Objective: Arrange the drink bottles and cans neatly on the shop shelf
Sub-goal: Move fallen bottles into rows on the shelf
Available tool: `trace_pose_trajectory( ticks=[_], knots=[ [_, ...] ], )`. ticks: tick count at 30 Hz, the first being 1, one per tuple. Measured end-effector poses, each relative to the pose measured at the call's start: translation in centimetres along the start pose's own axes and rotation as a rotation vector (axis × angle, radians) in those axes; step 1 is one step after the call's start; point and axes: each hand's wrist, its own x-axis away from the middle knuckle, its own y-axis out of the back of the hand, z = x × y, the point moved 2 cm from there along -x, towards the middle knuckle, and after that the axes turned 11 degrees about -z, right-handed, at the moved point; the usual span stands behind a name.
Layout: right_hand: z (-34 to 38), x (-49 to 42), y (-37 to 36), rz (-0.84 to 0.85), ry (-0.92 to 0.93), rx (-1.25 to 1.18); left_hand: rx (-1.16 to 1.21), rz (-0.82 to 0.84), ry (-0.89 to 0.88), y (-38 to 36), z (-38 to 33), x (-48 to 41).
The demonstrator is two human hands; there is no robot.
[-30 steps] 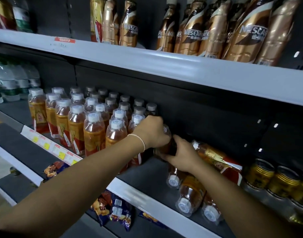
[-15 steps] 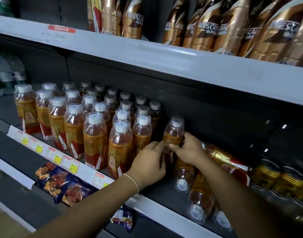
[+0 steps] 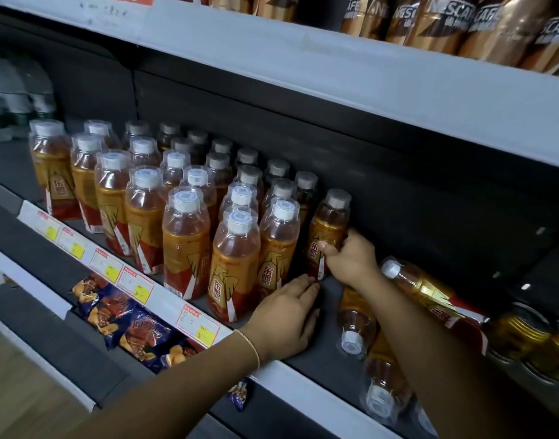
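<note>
Several orange drink bottles [image 3: 183, 236] with white caps stand in rows on the middle shelf [image 3: 303, 372]. To their right stands one more upright orange bottle [image 3: 330, 223]. My right hand [image 3: 351, 259] grips its lower body, thumb on the label. My left hand [image 3: 286, 318] lies flat on the shelf with straight fingers, fingertips at that bottle's base. Several bottles of the same kind [image 3: 355, 321] lie on their sides right of my hands, partly hidden by my right forearm. Gold cans [image 3: 521, 334] stand at the far right.
Brown coffee bottles [image 3: 442, 23] line the upper shelf. Clear water bottles [image 3: 15, 106] stand at the far left. Price tags [image 3: 135, 285] run along the shelf's front edge. Snack packets [image 3: 126, 324] lie on the lower shelf. The upper shelf's white edge hangs close above the caps.
The bottle now stands upright beside the rows, a little further back. My left hand has dropped from its side to lie flat on the shelf. My right hand still grips it.
</note>
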Motion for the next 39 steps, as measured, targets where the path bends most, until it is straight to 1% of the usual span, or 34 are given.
trace_pose_trajectory(
  ticks=[3, 7, 10, 16, 22, 24, 26, 28, 32, 34, 37, 39],
  knots=[
    [0.4, -0.4, -0.7, -0.006, 0.006, 0.011, 0.015, -0.022, 0.001, 0.0, 0.1, 0.1],
    [0.4, -0.5, -1.0, -0.031, 0.015, 0.021, -0.002, 0.004, -0.033, -0.4, 0.0, 0.0],
    [0.6, -0.1, -1.0, -0.063, 0.023, 0.005, 0.008, -0.012, -0.048, -0.5, 0.0, 0.0],
    [0.9, 0.9, -1.2, -0.095, -0.029, -0.048, 0.058, -0.073, -0.061, -0.6, 0.1, 0.0],
    [1.3, 1.4, -1.0, -0.085, -0.090, -0.089, 0.092, -0.053, -0.054, -0.7, 0.2, -0.1],
    [1.4, 1.2, -0.5, -0.027, -0.110, -0.083, 0.099, -0.050, -0.066, -0.6, 0.2, -0.1],
    [1.4, 1.1, 0.6, 0.027, -0.102, -0.007, 0.100, -0.042, -0.074, -0.4, 0.1, -0.1],
    [1.2, 1.4, 2.2, 0.026, -0.085, 0.067, 0.104, -0.036, -0.075, -0.3, 0.2, -0.1],
    [-0.3, 2.7, 5.2, -0.004, -0.072, 0.094, 0.082, 0.037, -0.113, 0.0, -0.4, -0.3],
    [-1.1, 3.3, 6.3, -0.002, -0.065, 0.105, 0.089, 0.046, -0.124, 0.3, -1.2, -0.8],
    [-2.3, 4.2, 7.2, 0.012, -0.015, 0.109, 0.098, 0.035, -0.057, 0.6, -3.4, -1.7],
    [-2.9, 4.6, 7.6, 0.019, 0.035, 0.104, 0.086, 0.063, 0.021, 0.4, -4.9, -2.4]
  ],
)
